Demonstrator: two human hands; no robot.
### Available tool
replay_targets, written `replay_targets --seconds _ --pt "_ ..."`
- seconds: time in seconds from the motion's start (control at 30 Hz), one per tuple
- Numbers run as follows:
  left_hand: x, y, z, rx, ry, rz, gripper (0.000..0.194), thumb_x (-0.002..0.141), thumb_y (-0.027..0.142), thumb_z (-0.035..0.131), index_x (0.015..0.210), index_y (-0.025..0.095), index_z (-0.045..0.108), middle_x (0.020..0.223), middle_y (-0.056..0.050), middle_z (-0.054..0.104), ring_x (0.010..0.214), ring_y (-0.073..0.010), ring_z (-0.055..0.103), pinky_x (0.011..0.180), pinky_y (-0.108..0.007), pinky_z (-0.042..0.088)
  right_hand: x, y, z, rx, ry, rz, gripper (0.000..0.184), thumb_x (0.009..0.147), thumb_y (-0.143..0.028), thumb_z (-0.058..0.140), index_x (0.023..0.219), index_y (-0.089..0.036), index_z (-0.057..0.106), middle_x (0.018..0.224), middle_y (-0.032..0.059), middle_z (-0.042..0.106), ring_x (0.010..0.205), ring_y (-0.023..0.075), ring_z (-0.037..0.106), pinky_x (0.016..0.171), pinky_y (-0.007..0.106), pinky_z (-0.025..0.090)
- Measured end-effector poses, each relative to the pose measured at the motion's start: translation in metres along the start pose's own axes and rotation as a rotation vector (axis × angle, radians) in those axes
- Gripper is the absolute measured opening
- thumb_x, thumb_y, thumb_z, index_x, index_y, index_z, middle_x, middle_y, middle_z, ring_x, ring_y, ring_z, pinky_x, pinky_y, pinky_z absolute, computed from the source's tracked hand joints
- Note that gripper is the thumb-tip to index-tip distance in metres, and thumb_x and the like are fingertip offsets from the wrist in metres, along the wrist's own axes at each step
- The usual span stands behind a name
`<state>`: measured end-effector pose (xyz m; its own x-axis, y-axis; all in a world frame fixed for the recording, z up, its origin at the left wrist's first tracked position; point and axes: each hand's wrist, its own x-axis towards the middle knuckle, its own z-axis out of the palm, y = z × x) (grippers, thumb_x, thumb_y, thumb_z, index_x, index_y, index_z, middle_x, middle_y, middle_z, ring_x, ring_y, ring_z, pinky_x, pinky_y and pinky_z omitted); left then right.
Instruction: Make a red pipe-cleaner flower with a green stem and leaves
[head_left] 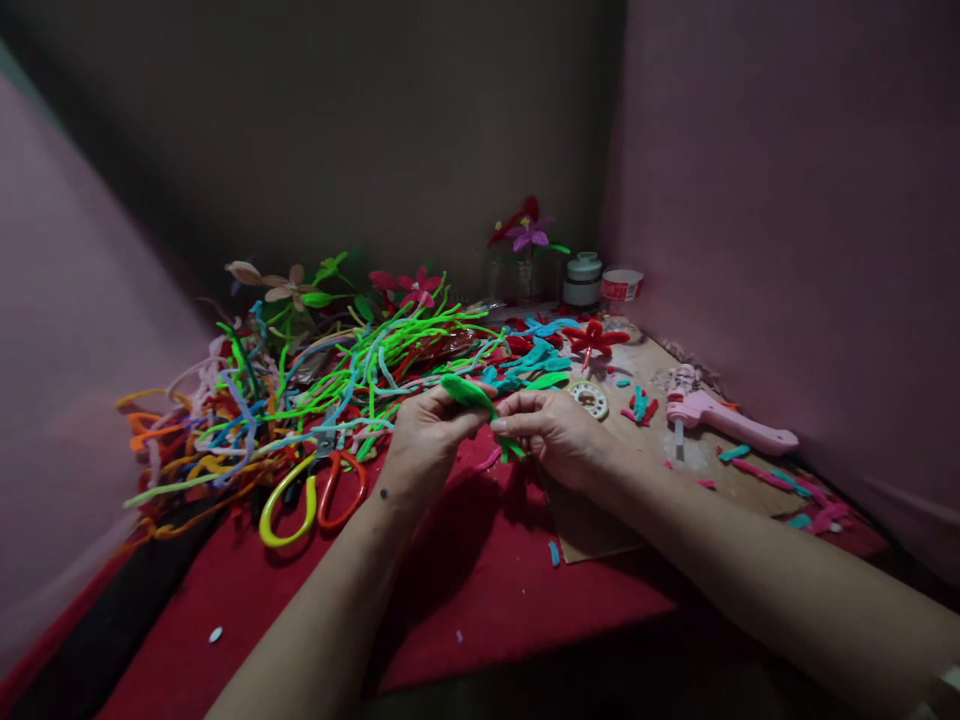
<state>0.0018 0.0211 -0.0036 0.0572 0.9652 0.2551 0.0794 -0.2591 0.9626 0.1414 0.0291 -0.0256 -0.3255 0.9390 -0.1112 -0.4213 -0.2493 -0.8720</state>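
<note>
Both hands are gripping the fuzzy green leaf shape: the left hand is pinching its body, the right hand is closing on its lower end, and the piece is hovering above the red tabletop. Tangled fuzzy stems are crowding the space beyond the left hand, scissors are lying beside that wrist, and over right, the pink glue gun is resting on scrap-strewn cardboard, the right forearm partly covering that board.
</note>
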Motion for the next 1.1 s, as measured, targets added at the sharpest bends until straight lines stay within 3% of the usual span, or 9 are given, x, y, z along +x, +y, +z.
replay_targets --seconds 0.33,0.57,0.87,1.1 --pt "-0.0053 -0.0046 0.0088 0.139 0.116 0.13 0.006 0.063 0.017 0.067 0.067 0.016 0.063 0.066 0.002 0.06 0.062 -0.0102 0.052 0.062 -0.022 0.043 0.0004 0.0097 0.0008 -0.005 0.089 -0.151 0.013 0.05 -0.011 0.067 0.056 -0.014 0.056 0.049 -0.0038 0.053 0.046 0.0067 0.043 0.049 0.023 0.031" --pt "-0.0023 -0.0082 0.0052 0.081 0.039 0.064 0.008 0.062 0.02 0.068 0.069 0.016 0.064 0.067 0.001 0.06 0.062 -0.0111 0.051 0.062 -0.023 0.042 -0.0001 0.0084 0.0022 0.001 0.113 -0.131 0.013 0.049 -0.012 0.065 0.054 -0.015 0.053 0.05 -0.004 0.05 0.048 0.0067 0.04 0.051 0.023 0.029" --pt "-0.0029 -0.0026 0.0065 0.047 0.055 0.063 0.008 0.062 0.021 0.066 0.068 0.015 0.064 0.063 0.002 0.058 0.059 -0.0104 0.049 0.059 -0.022 0.04 -0.0009 0.0088 0.0022 -0.101 0.079 -0.031 0.008 0.052 -0.018 0.064 0.058 -0.014 0.061 0.052 -0.0009 0.053 0.047 0.009 0.043 0.051 0.025 0.032" --pt "-0.0037 -0.0027 0.0055 0.31 0.017 0.044 0.009 0.067 0.022 0.061 0.065 0.017 0.068 0.058 0.002 0.054 0.055 -0.01 0.045 0.054 -0.022 0.035 -0.0048 0.0084 0.0024 -0.184 0.124 -0.163 0.008 0.056 -0.018 0.06 0.051 -0.014 0.056 0.044 -0.0045 0.046 0.044 0.0065 0.036 0.046 0.023 0.025"
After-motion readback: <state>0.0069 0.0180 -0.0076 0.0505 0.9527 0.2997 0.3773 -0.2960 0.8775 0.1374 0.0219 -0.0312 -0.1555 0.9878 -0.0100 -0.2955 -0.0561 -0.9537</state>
